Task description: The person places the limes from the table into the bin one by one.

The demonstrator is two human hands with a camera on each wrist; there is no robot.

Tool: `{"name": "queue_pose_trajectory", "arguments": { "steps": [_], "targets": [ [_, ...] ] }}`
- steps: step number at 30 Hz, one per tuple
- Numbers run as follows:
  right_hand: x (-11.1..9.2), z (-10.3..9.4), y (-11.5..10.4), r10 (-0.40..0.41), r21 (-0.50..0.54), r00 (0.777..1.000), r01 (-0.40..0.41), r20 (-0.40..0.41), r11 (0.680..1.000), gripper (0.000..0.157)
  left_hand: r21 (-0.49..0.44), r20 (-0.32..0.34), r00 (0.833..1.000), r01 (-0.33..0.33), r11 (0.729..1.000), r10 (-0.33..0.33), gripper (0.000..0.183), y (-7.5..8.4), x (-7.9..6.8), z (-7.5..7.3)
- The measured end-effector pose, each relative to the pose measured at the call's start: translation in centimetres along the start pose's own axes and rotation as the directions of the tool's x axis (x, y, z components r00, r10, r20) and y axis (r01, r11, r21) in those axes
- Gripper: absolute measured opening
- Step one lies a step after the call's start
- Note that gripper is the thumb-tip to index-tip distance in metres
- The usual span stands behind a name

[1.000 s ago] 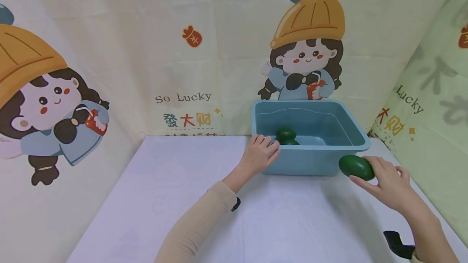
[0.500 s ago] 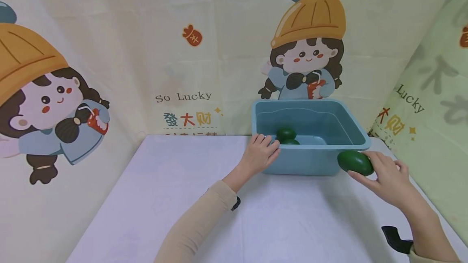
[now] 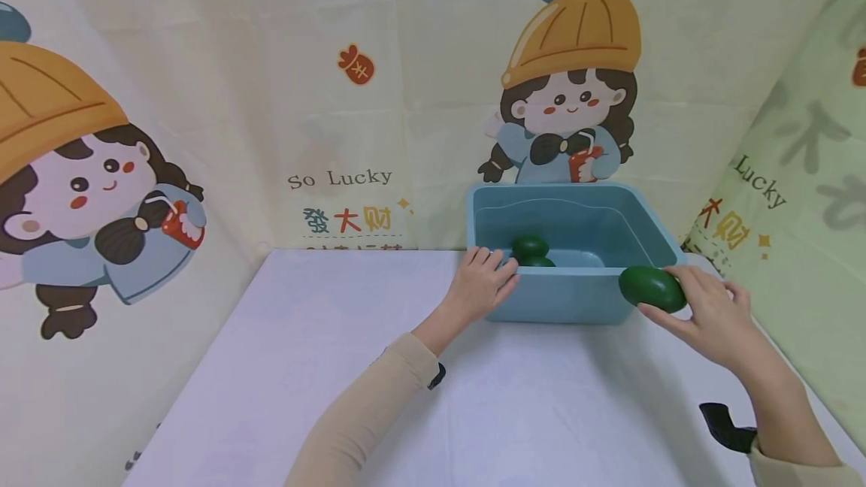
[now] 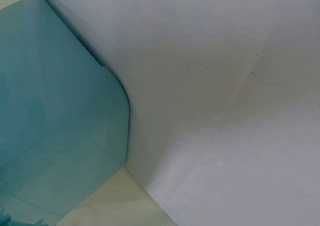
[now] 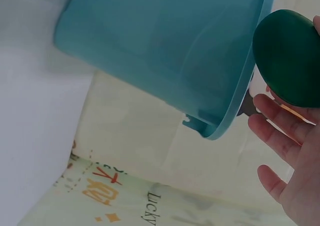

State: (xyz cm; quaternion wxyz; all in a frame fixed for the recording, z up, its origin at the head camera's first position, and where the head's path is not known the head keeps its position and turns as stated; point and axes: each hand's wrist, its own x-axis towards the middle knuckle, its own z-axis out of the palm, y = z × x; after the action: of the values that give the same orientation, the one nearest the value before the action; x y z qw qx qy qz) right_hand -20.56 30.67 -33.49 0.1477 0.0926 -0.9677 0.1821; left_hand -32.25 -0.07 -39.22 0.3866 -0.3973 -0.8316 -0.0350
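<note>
A smooth dark green oval fruit (image 3: 652, 288), possibly an avocado, is pinched between the thumb and fingers of my right hand (image 3: 720, 322). It overlaps the front right corner of a blue plastic bin (image 3: 575, 272) in the head view. The right wrist view has the held fruit (image 5: 287, 58) right at the bin's rim, with several fingers extended below it. My left hand (image 3: 475, 285) grips the rim at the bin's front left, fingers curled over the edge. Inside, behind those fingers, lie two similar green fruits (image 3: 530, 247), the nearer one partly hidden by the front wall.
The bin stands at the back of a table with a white cloth (image 3: 514, 412). Behind it hangs a cream curtain (image 3: 433, 96) printed with cartoon figures, and another curtain (image 3: 805, 261) closes off the right side. Black straps (image 3: 727, 428) sit at both wrists.
My right hand has lifted the green fruit and brought it slightly left, from just below the bin's rim up to rim height. My left hand stays in place on the bin.
</note>
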Motion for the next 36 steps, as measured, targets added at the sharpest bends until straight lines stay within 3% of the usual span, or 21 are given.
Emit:
{"name": "queue_pose_trajectory", "arguments": {
  "steps": [21, 36],
  "targets": [
    [1.7, -0.6, -0.2, -0.014, 0.017, 1.000, 0.015, -0.019, 1.000, 0.060, 0.016, 0.003, 1.000, -0.002, 1.000, 0.002, 0.017, 0.0, -0.1, 0.0],
    [3.5, -0.6, -0.3, 0.021, 0.054, 1.000, -0.022, 0.020, 0.998, 0.063, 0.024, 0.029, 1.000, -0.001, 1.000, 0.000, 0.018, -0.1, 0.0, -0.1]
  ]
}}
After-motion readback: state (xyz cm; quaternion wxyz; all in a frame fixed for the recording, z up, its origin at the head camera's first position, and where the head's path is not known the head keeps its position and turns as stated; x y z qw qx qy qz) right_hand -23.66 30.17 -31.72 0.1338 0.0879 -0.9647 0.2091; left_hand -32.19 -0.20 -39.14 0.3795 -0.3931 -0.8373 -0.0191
